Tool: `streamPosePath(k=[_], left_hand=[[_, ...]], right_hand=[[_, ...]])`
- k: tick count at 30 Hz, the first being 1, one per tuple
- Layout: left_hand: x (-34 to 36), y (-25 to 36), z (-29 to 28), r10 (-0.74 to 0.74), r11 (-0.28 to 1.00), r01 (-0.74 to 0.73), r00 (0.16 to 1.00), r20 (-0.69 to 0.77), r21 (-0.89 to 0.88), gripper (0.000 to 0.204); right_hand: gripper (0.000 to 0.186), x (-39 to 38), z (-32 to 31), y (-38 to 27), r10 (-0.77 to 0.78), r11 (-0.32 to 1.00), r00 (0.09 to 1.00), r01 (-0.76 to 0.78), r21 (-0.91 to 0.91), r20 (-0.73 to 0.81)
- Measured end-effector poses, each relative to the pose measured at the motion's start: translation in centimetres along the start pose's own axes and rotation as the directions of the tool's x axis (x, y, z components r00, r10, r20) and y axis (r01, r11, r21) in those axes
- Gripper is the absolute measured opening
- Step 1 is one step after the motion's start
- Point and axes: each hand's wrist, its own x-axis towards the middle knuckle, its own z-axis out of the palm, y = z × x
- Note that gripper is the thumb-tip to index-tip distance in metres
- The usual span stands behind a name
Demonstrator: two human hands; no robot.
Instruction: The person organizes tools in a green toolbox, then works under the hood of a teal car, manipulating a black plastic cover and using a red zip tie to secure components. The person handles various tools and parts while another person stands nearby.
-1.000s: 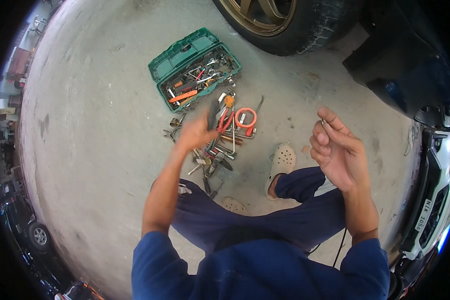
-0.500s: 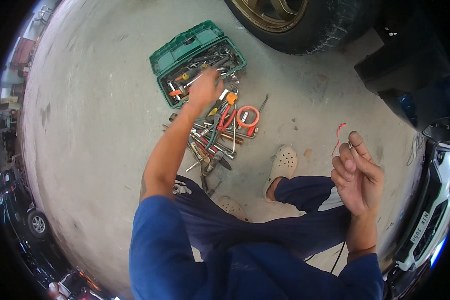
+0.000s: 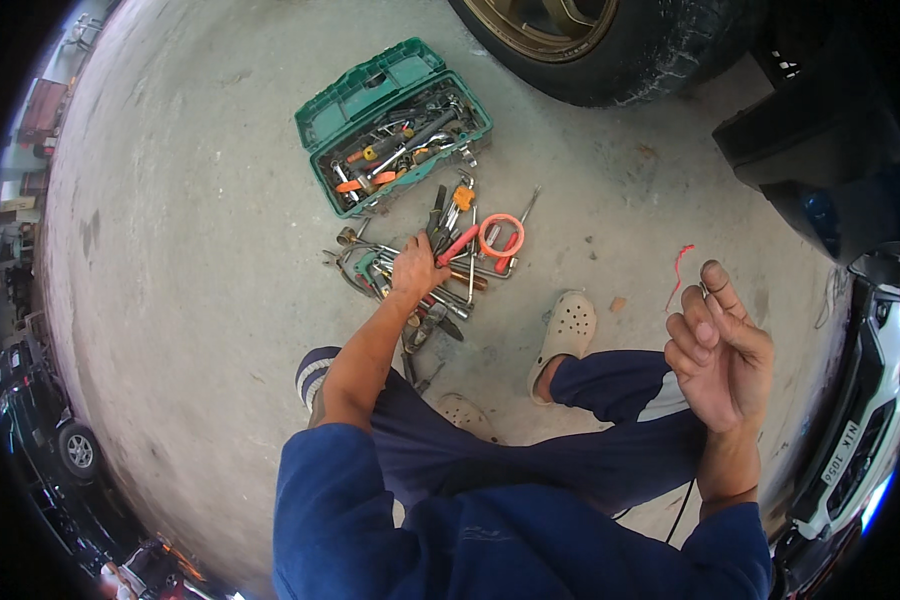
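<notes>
My left hand (image 3: 417, 268) is down in the loose pile of hand tools, its fingers curled at the near end of red-handled pliers (image 3: 458, 246); the fingertips are partly hidden. A green-handled tool (image 3: 365, 264) lies just left of that hand. To the right of the red handle is an orange-red ring (image 3: 502, 236), like a roll of tape. My right hand (image 3: 718, 350) is raised, palm toward me, with thumb and fingers pinched on a small metallic piece too small to name. Beyond the pile stands an open green toolbox (image 3: 327, 190) full of tools.
A thin red strip (image 3: 679, 272) lies on the concrete floor beyond my right hand. A large tyre (image 3: 630, 70) with a bronze rim stands at the far side, with a dark car panel (image 3: 820, 140) to its right. My clog (image 3: 570, 325) is right of the pile.
My left hand has come back from over the toolbox to the tool pile, where the red-handled pliers have shifted. My right hand keeps its pinch, almost unmoved.
</notes>
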Motion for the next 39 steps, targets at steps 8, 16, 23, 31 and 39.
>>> streamPosePath(k=[8,16,23,31,39], left_hand=[[-1.5,0.9,-7.6,0.081,0.994,-0.060,0.969,0.232,-0.095,0.067],[0.3,2.7,-23.6,0.243,0.968,-0.234,0.965,0.102,-0.091,0.057],[6.5,3.3,-30.1,0.235,0.970,-0.237,0.971,0.034,0.049,0.053],[6.5,5.5,-36.8,0.300,0.947,-0.314,0.941,-0.156,-0.071,0.051],[10.7,3.0,-28.9,0.330,0.944,-0.329,0.931,-0.154,0.030,0.073]], right_hand=[[0.034,0.6,0.1,0.4,0.043,0.999,0.995,-0.045,-0.022,-0.089],[0.035,3.0,0.4,1.5,0.166,0.980,0.979,-0.176,-0.087,-0.118],[0.033,2.5,0.3,1.3,0.134,0.988,0.988,-0.139,-0.062,-0.083],[0.032,1.7,0.5,1.3,0.105,0.991,0.988,-0.113,-0.067,-0.110],[0.032,1.3,0.6,1.4,0.119,0.992,0.988,-0.123,-0.030,-0.101]])
